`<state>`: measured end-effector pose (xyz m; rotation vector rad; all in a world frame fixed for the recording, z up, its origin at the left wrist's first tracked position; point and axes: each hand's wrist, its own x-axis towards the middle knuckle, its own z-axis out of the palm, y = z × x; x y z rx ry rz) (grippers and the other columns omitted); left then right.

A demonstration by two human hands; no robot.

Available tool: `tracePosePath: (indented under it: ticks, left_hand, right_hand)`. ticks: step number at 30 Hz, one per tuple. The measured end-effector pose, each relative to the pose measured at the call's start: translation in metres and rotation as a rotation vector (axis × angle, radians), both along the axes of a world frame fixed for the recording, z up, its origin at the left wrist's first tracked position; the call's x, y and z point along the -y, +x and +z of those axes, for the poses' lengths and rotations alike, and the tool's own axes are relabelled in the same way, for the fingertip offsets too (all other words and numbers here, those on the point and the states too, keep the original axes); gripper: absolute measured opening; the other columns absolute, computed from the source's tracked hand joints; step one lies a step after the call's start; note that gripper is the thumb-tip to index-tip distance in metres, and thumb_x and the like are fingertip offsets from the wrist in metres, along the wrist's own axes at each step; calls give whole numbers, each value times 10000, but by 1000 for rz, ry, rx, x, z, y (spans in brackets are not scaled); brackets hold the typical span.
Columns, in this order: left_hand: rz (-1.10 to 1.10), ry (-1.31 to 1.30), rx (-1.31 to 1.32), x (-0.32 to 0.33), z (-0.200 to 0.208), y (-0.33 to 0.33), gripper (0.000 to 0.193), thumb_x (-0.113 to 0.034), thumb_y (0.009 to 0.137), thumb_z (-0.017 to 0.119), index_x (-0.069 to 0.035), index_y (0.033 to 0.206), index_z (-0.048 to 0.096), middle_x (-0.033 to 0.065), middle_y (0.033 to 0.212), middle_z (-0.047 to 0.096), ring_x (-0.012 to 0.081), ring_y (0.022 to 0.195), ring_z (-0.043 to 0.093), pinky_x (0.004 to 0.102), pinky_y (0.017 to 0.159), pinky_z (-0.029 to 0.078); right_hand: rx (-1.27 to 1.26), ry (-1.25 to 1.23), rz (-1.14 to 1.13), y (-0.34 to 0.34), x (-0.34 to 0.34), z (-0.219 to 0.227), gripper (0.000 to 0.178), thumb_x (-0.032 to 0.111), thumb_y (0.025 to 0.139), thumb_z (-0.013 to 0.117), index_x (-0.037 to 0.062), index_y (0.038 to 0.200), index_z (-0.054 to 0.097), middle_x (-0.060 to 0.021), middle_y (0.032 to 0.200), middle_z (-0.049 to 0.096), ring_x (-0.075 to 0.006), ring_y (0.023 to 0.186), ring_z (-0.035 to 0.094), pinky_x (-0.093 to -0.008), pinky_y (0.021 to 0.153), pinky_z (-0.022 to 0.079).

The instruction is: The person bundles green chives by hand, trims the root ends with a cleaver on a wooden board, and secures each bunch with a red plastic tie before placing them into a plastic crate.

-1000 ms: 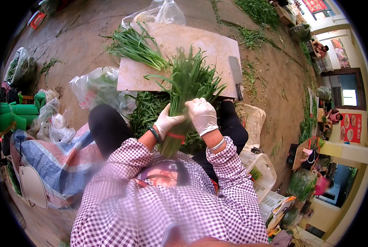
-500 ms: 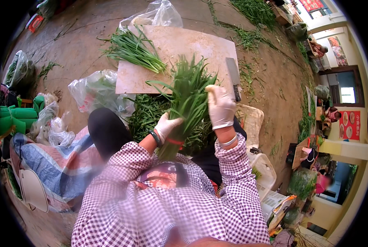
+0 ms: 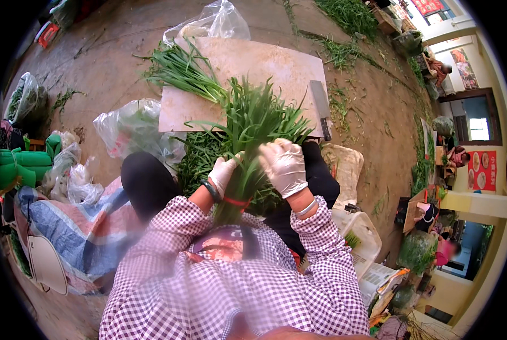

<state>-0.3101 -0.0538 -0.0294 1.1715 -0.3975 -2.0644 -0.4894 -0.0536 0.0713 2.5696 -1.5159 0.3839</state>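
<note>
My left hand [image 3: 224, 173], in a thin pale glove, is wrapped round a bunch of leafy greens [image 3: 250, 122]. The bunch stands tilted in front of my chest, leaves pointing away from me, with a red band [image 3: 236, 202] round its lower stems. At the right side of the leaves is my gloved right hand [image 3: 284, 168], its fingers curled closed; whatever they pinch is too small or hidden to name. A second bunch of greens [image 3: 188, 73] lies on the board [image 3: 270, 56] beyond, and a cleaver [image 3: 320, 99] rests at that board's right edge.
Loose greens [image 3: 199, 158] are heaped between my knees below the board. Left of them sits a clear plastic bag [image 3: 134, 127]; another bag [image 3: 222, 20] is at the far edge. A pale plastic container [image 3: 358, 238] stands by my right thigh. Scattered leaves [image 3: 344, 54] litter the floor.
My right hand has come down and left, from the leaf tips at the right to the middle of the bunch. The leaves have spread further right; the left hand keeps its hold.
</note>
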Motion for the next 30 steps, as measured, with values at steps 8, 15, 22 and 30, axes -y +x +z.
tracePosePath:
  ticks: [8,15,22,30]
  left_hand:
    - [-45,-51,40,-1,-26,1,427,-332,886,685,57,1055,636,93,944,672,162,797,635,300,704,525]
    - [16,25,-216,1,-37,-5,211,-181,944,627,-57,1115,632,46,1026,681,154,880,652,303,792,546]
    - [-49,-59,-268,-4,-19,-5,504,-228,863,742,-46,1288,541,43,1142,645,147,981,615,303,884,503]
    - [-53,-142,-171,-6,-7,-5,470,-222,860,745,-26,1242,556,63,1064,665,173,880,654,340,781,561]
  right_hand:
    - [168,22,5,32,-19,20,394,361,817,688,115,1122,646,-31,1065,605,-233,1046,544,-403,871,412]
    - [131,144,-254,53,-21,-11,322,204,740,708,98,1023,598,-59,898,609,-281,890,568,-412,791,452]
    - [186,93,-396,41,-11,-18,220,190,796,653,113,993,591,-79,837,658,-275,776,664,-397,686,532]
    - [345,-156,-422,0,24,5,92,153,883,622,110,964,615,-82,806,667,-279,725,658,-377,663,529]
